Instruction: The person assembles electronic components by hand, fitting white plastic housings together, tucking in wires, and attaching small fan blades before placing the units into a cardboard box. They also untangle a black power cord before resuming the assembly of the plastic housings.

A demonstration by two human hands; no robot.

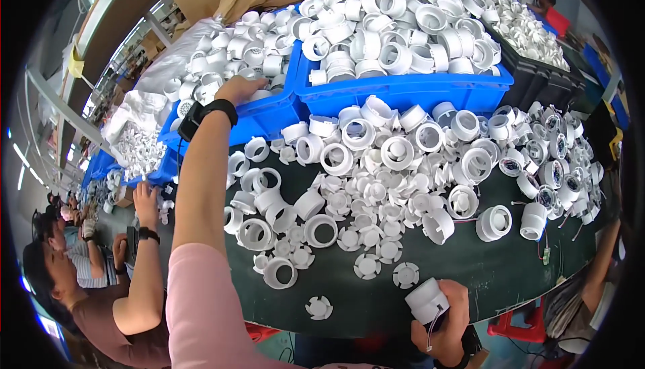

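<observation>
My left arm stretches forward over the bench, and my left hand [240, 89] is in the left blue bin [269, 115] among white plastic cups. Its fingertips are hidden there, so whether it grips a cup cannot be told. Near the front edge, my right hand [454, 315] is closed around a white cylindrical housing [426, 300]. The housing lies tilted in the fingers, with thin wires hanging from it. Loose white rings and cups [357, 134] spread over the dark green bench [376, 302], with a heap of small finned white discs [369, 235] in the middle.
A second blue bin [403, 94] is piled with white rings; a black crate [537, 77] of small white parts stands at its right. Wired white assemblies [554, 161] are heaped far right. At left, a co-worker's hand [145, 202] is near another bin. A red stool [521, 322] stands below.
</observation>
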